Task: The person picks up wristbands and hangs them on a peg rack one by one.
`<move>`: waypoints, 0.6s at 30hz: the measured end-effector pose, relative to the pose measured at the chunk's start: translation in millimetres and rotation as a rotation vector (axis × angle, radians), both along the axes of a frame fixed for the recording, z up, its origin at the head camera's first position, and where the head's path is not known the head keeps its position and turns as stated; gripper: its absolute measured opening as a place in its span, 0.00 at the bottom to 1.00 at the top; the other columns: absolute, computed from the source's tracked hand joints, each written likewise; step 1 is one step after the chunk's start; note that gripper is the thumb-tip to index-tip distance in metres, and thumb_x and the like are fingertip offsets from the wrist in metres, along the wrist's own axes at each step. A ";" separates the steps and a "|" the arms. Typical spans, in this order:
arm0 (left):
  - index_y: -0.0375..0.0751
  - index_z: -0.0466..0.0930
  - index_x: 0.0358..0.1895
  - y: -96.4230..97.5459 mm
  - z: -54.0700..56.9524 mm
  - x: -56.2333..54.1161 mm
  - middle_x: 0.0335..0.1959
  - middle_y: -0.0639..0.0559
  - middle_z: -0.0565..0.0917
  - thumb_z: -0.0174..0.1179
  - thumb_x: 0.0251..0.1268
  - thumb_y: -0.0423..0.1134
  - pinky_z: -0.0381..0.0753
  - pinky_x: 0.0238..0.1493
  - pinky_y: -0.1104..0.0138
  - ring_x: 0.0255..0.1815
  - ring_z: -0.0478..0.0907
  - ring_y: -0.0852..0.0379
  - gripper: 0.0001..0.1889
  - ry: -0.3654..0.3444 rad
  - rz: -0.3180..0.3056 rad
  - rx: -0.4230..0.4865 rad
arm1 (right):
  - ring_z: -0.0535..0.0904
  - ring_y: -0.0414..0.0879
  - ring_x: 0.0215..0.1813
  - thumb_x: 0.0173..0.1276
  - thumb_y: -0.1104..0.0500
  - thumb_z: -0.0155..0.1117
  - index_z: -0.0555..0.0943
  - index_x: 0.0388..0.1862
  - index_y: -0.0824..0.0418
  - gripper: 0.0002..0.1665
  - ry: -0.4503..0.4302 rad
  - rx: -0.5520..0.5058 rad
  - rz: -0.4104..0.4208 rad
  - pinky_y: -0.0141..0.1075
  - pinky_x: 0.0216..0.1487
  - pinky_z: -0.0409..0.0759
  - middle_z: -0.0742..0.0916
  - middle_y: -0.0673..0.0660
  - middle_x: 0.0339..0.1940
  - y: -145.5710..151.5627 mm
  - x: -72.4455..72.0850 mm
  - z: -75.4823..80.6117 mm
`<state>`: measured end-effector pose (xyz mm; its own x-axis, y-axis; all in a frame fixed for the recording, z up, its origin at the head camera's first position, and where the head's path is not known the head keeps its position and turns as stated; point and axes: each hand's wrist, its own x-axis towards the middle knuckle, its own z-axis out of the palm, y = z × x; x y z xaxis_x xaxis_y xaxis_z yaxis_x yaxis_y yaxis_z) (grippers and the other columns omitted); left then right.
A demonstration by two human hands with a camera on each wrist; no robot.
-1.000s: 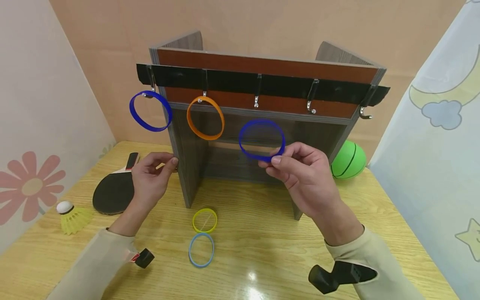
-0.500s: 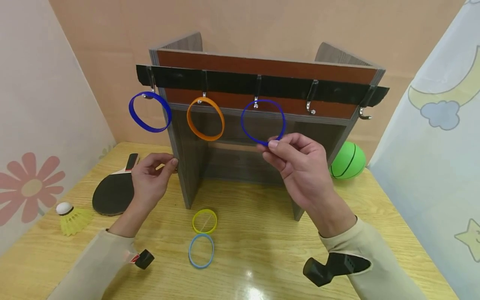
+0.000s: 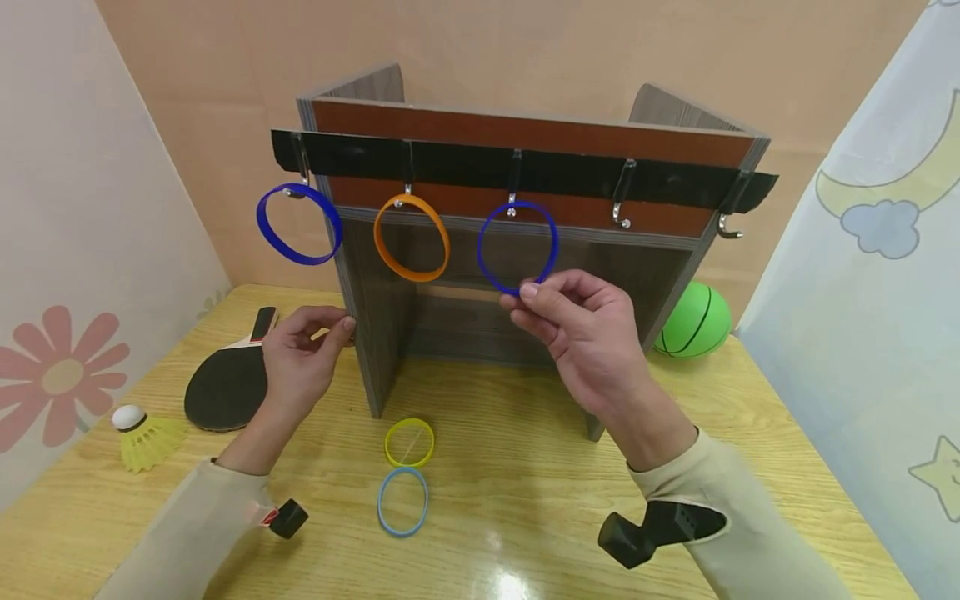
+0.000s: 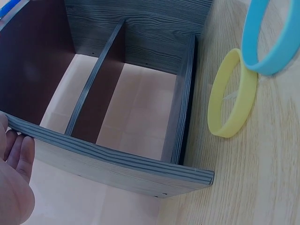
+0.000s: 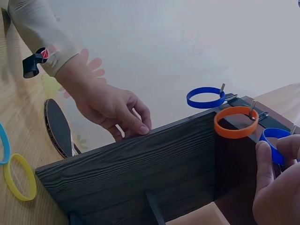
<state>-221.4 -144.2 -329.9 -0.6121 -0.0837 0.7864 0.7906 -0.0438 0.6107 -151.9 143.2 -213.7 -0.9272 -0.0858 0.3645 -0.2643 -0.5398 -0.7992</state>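
My right hand (image 3: pixel 600 333) pinches the lower edge of a blue silicone wristband (image 3: pixel 556 242) between thumb and fingers. The band stands upright at the middle hook (image 3: pixel 512 205); the hook's tip shows inside its outline, but I cannot tell whether the band bears on it. On the two hooks to the left hang another blue wristband (image 3: pixel 262 229) and an orange wristband (image 3: pixel 412 275). Low on the left, my left hand (image 3: pixel 306 350) holds the front edge of the wooden shelf's side panel (image 4: pixel 140 164), thumb at the edge and fingers against the outer face.
Two more hooks (image 3: pixel 621 215) sit farther right on the black strip (image 3: pixel 457 162). A yellow wristband (image 3: pixel 387 442) and a light-blue wristband (image 3: pixel 380 504) lie on the table. A table tennis paddle (image 3: pixel 225 387) and a shuttlecock (image 3: pixel 150 437) lie left; a green ball (image 3: pixel 697 321) sits behind right.
My right hand has raised the blue wristband from below the middle hook up to it, then shifted slightly left. My left hand stays at the side panel.
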 end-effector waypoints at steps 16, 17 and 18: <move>0.17 0.76 0.35 0.7 0.4 -0.3 0.32 0.44 0.83 0.61 0.58 0.21 0.83 0.31 0.70 0.29 0.81 0.58 0.06 -0.004 -0.006 0.022 | 0.84 0.51 0.34 0.63 0.76 0.59 0.78 0.25 0.65 0.10 -0.054 0.057 -0.022 0.37 0.40 0.84 0.84 0.60 0.27 -4.5 -0.9 -4.3; 0.18 0.77 0.34 0.6 -0.1 -0.4 0.32 0.43 0.83 0.61 0.57 0.20 0.83 0.31 0.70 0.29 0.81 0.58 0.05 -0.005 -0.014 0.031 | 0.84 0.51 0.34 0.63 0.76 0.59 0.78 0.26 0.65 0.11 -0.065 0.061 -0.025 0.37 0.40 0.84 0.84 0.59 0.27 -4.3 -0.8 -5.4; 0.18 0.77 0.34 0.5 -0.4 -0.5 0.32 0.42 0.83 0.61 0.57 0.19 0.83 0.31 0.71 0.29 0.81 0.58 0.04 -0.004 -0.017 0.037 | 0.84 0.51 0.34 0.64 0.76 0.59 0.78 0.26 0.64 0.11 -0.077 0.068 -0.027 0.37 0.40 0.84 0.84 0.59 0.28 -3.8 -0.5 -6.8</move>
